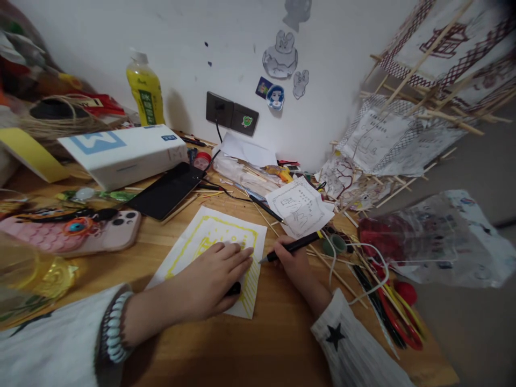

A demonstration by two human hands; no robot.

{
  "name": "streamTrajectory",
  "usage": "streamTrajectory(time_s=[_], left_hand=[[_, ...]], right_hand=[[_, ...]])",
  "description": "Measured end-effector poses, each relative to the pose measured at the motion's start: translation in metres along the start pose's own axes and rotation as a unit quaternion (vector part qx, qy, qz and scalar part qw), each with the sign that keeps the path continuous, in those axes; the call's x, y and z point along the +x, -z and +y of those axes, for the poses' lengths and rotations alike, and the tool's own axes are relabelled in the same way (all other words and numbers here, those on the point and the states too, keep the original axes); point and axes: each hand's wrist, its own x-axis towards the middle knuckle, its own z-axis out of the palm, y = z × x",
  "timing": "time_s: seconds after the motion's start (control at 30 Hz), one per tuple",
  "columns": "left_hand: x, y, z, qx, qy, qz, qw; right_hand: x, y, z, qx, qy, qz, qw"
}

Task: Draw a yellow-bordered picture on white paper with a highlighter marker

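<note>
The right hand (293,266) is closed round a black pen (296,245), its tip pointing left at the right edge of a white sheet (226,231); whether the tip touches the paper I cannot tell; the left hand (213,277) lies spread over the sheet, a small black piece (234,289) showing beside its thumb; whether it grips that piece I cannot tell. The sheet rests tilted on the wooden table (193,349), drawn with a yellow border, yellow marks within it and slanted stripes near its lower right; a pale beaded bracelet (114,328) circles the left wrist. Further off, at the left, lies a phone in a pink case (124,231); beyond the sheet a second drawn sheet (300,207) lies among thin sticks; a black tablet (167,191) leans against a white box (133,156); a clear plastic bag (451,242) sits at the right; behind stand a bottle of yellow drink (145,94) and, at the right, a stick-and-paper frame (379,134); stickers (276,97) mark the white wall (173,32).
</note>
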Motion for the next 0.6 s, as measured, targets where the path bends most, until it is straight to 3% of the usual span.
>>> streamTrajectory(time_s=[0.2, 0.6], left_hand=[[-0.001, 0.0014, 0.0007, -0.012, 0.001, 0.013, 1.0], [-0.001, 0.0017, 0.0008, -0.007, 0.01, -0.002, 1.0]], right_hand=[[-0.0011, 0.0008, -0.0008, 0.013, -0.022, 0.017, 1.0], [-0.0015, -0.0003, -0.0016, -0.009, 0.036, -0.024, 0.999]])
